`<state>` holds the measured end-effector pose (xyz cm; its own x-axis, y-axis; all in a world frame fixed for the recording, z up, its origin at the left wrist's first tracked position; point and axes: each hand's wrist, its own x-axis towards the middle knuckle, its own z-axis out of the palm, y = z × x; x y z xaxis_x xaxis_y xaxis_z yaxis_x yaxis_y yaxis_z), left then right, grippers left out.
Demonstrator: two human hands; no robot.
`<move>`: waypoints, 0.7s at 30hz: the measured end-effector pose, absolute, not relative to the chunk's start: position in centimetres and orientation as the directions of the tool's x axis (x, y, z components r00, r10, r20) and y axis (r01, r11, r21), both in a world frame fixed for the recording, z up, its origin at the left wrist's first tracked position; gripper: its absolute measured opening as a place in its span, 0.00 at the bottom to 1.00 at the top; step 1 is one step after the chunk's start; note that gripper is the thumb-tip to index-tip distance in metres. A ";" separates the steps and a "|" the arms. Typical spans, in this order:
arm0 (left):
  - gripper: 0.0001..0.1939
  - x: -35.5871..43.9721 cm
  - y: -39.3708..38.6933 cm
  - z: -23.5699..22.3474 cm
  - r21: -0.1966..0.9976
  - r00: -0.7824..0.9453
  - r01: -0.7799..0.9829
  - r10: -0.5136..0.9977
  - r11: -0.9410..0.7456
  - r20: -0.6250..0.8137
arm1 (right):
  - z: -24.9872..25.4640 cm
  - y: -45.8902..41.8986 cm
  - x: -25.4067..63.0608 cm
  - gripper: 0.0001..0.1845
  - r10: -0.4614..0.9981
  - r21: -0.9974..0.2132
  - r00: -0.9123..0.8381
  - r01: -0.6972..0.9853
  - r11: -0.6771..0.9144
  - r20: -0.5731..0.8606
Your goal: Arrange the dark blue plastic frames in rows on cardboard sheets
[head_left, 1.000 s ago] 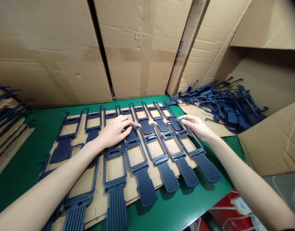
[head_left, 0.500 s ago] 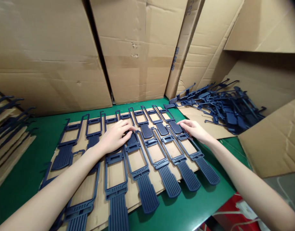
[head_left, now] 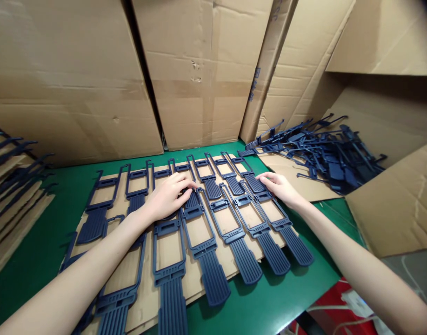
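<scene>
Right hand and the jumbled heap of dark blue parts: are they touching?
Apart: the head view shows a strip of bare cardboard between the right hand and the heap of parts.

Bare and outstretched, the left forearm and the right forearm are angled toward each other. The left hand is held palm down, its fingers bent; the right hand is turned inward, its fingertips pointed leftward.

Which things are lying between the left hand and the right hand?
In the head view, dark blue ribbed parts lie on cardboard between the left hand and the right hand.
</scene>
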<state>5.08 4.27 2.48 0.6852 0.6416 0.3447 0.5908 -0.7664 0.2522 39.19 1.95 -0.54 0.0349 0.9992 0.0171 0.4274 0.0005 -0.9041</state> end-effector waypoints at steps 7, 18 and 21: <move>0.15 5.3 4.0 2.7 0.267 0.671 0.594 0.650 -0.759 0.356 | -0.6 1.9 39.2 0.21 0.998 -0.906 0.044 0.420 -0.063 -0.049; 0.18 5.7 3.6 8.7 -0.164 0.745 0.639 0.552 -0.752 0.373 | -0.9 1.8 40.4 0.26 0.989 -0.947 -0.030 0.294 -0.128 -0.143; 0.21 5.6 -0.3 14.6 -0.053 0.619 0.693 0.556 -0.719 0.556 | -1.2 1.7 40.6 0.26 0.987 -0.947 -0.036 0.289 -0.142 -0.159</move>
